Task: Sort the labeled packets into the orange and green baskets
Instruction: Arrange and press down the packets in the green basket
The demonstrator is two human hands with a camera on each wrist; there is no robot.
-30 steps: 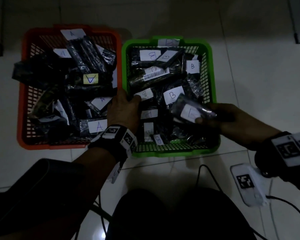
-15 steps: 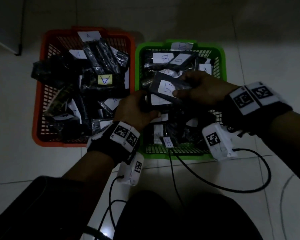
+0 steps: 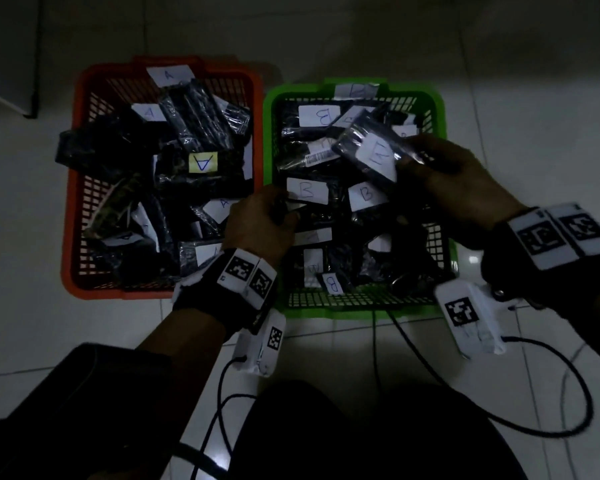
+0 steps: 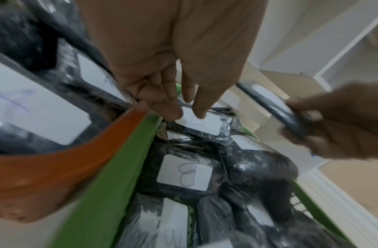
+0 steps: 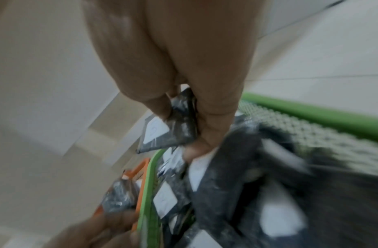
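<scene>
1. Being carried across by the right hand [image 3: 465, 181], pinched at one end, the held packet [image 3: 368, 150] is now lifted from the near right corner to above the green basket's [image 3: 440, 109] far half, beside the orange basket [image 3: 70, 216]; a drop there seems imminent.
2. Fingertips of the left hand [image 3: 257, 223] are laid, uncurled, on a B-labelled packet [image 4: 200, 123] at the green basket's left wall.
3. Its label letter is blurred by glare; B is only guessed.

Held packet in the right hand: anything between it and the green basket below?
Nothing visible. The right hand pinches the held packet in the air over the far half of the green basket, whose top is open. Only other B-labelled packets lie beneath it. The left hand is at the basket's near left edge, off to the side.
</scene>
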